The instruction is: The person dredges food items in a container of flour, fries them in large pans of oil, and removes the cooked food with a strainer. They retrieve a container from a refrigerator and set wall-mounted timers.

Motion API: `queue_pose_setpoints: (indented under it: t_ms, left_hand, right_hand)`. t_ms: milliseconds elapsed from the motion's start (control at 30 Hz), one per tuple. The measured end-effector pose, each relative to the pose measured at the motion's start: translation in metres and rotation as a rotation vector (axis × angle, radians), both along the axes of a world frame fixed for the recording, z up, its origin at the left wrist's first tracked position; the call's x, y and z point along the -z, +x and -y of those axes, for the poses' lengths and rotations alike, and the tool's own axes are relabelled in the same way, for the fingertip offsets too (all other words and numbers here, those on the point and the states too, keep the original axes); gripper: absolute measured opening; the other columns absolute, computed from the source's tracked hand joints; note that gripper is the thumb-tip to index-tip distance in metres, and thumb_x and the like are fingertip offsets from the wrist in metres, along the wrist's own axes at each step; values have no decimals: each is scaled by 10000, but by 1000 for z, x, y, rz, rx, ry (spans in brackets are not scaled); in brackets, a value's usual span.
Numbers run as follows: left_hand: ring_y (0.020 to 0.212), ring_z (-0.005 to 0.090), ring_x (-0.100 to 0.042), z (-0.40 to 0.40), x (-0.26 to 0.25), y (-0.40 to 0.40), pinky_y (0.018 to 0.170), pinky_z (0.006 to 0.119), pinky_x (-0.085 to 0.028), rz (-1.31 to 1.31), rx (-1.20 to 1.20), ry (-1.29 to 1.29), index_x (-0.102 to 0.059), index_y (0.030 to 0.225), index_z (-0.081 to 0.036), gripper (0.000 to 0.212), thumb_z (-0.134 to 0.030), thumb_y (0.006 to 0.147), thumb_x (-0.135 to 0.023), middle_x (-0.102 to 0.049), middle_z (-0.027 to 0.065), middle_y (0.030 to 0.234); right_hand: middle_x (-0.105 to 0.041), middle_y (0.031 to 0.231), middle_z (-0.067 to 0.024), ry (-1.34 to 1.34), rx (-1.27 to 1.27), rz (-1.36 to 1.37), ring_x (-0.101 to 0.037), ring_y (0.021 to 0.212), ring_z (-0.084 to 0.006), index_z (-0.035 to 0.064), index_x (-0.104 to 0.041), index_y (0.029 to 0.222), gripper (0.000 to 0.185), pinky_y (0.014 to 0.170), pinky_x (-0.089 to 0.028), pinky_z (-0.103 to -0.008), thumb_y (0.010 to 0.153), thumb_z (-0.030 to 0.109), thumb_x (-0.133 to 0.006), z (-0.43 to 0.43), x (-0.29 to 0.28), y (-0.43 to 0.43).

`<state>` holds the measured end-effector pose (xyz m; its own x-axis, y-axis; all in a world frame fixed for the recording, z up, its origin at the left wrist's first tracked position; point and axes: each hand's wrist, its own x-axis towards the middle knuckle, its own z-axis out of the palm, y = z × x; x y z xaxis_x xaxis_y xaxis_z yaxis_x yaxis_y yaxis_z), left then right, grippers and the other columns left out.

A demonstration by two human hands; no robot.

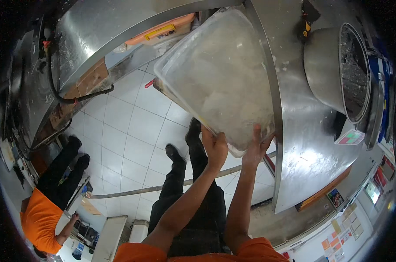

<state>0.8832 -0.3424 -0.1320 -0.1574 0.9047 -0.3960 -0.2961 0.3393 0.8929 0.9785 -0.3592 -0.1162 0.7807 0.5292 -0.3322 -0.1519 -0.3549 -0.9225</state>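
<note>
Both my hands grip the near end of a large translucent plastic bin (214, 75), which is whitish and cloudy, so what it holds is hard to make out. My left hand (215, 148) holds the near left edge, thumb on top. At the near right corner is my right hand (257, 147), its thumb pressed against the plastic and its other fingers partly hidden. The bin is tilted beside the steel worktable (302, 131), and the table's edge runs along its right side. Its far end reaches the corner of the steel counter.
A large metal pot (325, 72) stands on the worktable near a scale (349, 136). Below the far counter sits an orange-lidded box (165, 31). A black hose (52, 82) hangs left. Another person in an orange shirt (42, 219) stands left on the tiled floor (119, 131).
</note>
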Motion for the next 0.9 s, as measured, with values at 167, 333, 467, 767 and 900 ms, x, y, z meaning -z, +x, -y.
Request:
queue_pose_setpoints:
  t_ms: [167,333,467,767,900]
  left_hand:
    - [1015,151,-501,-14,4,0,880,260,-408,38,65,-24,-326,1364,12,599,41,777,-441,-523,105,1175]
    - [995,185,-526,-49,1,27,858,279,-419,-8,185,3,-333,1337,33,561,18,788,-446,-538,147,1127]
    - [956,250,-553,-74,17,67,859,354,-433,-178,208,223,-360,1277,63,482,20,805,-445,-550,187,1041]
    - [1081,350,-531,-165,35,124,950,388,-403,-50,413,156,-382,1280,47,466,-15,818,-407,-531,230,1174]
    - [1160,315,-491,-185,42,104,972,306,-382,379,549,156,-391,1326,-9,544,8,782,-388,-486,193,1277]
  right_hand:
    - [-427,1410,-122,1,141,-114,-419,1286,-223,15,-369,1411,664,1064,-342,-348,919,385,-619,-22,10,15]
    - [-464,1389,-119,356,98,-480,-454,1271,-235,18,-420,1382,505,1044,-378,-374,972,291,-534,-13,38,50]
    - [-425,1425,-116,448,71,-325,-455,1277,-248,88,-315,1452,546,1055,-373,-413,973,232,-535,3,37,28]
    - [-504,1335,-151,236,205,-292,-521,1194,-238,-67,-455,1328,414,1009,-421,-348,960,122,-470,-77,89,60]
    - [-517,1310,-178,199,113,-127,-526,1177,-256,-73,-482,1305,431,1000,-430,-359,947,166,-485,-84,127,74]
